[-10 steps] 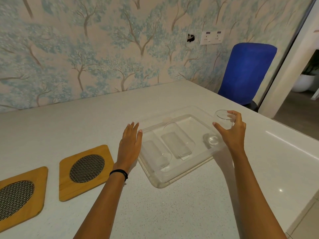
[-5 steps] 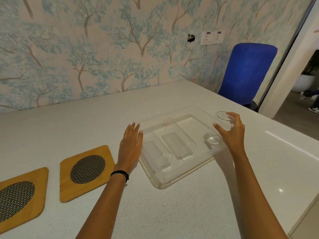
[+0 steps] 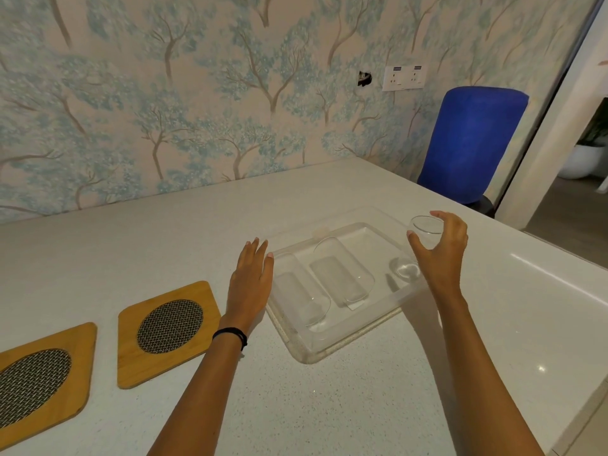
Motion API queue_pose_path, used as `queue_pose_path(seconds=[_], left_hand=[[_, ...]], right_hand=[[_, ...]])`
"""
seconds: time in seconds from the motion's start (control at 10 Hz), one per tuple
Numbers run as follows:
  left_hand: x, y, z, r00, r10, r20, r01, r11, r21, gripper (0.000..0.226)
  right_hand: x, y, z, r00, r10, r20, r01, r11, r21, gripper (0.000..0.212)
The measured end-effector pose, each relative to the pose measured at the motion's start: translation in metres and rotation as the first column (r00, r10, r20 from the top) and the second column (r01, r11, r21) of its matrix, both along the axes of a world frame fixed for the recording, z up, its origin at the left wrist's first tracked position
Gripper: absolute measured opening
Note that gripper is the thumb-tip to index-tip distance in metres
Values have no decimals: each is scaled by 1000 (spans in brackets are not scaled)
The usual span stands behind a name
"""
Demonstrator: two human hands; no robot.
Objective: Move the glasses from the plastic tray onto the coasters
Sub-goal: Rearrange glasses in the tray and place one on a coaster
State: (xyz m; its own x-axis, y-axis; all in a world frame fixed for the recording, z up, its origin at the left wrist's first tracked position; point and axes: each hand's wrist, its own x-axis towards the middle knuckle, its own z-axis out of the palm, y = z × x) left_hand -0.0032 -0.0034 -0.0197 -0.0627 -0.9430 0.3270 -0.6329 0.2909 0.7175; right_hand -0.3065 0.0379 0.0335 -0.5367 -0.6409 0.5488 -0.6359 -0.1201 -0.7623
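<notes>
A clear plastic tray [image 3: 348, 340] lies on the white counter. Two clear glasses lie on their sides in it, one at the left [image 3: 304, 296] and one in the middle [image 3: 343, 274]. A third glass [image 3: 424, 227] stands upright at the tray's right end, with my right hand [image 3: 442, 250] wrapped around it from the right. My left hand [image 3: 250, 284] rests flat, fingers apart, against the tray's left edge. Two wooden coasters with round mesh centres lie to the left, a near one [image 3: 167, 330] and a far one [image 3: 39, 383].
A blue chair [image 3: 473, 139] stands beyond the counter's far right corner. The wallpapered wall [image 3: 197, 93] runs along the back of the counter. The counter's right edge [image 3: 566, 268] drops off beside the tray.
My right hand has tightened around the upright glass and shifted slightly up. My left hand and the tray stay where they were.
</notes>
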Motion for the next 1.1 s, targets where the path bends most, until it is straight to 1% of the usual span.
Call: queue_pose_path(seconds=[0.1,0.2,0.3,0.4,0.5,0.6,0.7,0.9,1.0,1.1], left_hand=[[0,0,0,1000,4,13,-4,1000,0,45],[0,0,0,1000,6,18,-6,1000,2,45],[0,0,1,1000,1,14,-1,1000,1,45],[0,1,1,1000,1,20,-1,1000,-2,45],[0,1,1,1000,2,12,-1,1000,-3,45],[1,1,1,1000,3,17,-3,1000,-5,45],[1,0,0,999,8,42,-8,1000,-3,45],[1,-1,-1,999,13,41,-14,1000,5,45],[0,-1,0,1000,14,22,-15,1000,14,45],[0,-1,1,1000,17,8,-17,1000,15,44]], right_hand=[[19,0,8,996,11,-92,-20,995,-97,41],[38,0,9,981,119,-155,-133,988,-80,32],[50,1,9,951,257,-175,-261,965,0,28],[55,1,6,915,378,-142,-358,922,149,32],[58,1,1,894,444,-63,-395,846,357,44],[62,1,-1,874,484,28,-433,753,495,62],[69,1,-5,866,499,15,-417,706,572,73],[78,1,-11,854,515,-73,-312,619,721,88],[80,2,-13,842,532,-85,-284,573,768,91],[80,1,-14,845,526,-99,-259,563,785,91]])
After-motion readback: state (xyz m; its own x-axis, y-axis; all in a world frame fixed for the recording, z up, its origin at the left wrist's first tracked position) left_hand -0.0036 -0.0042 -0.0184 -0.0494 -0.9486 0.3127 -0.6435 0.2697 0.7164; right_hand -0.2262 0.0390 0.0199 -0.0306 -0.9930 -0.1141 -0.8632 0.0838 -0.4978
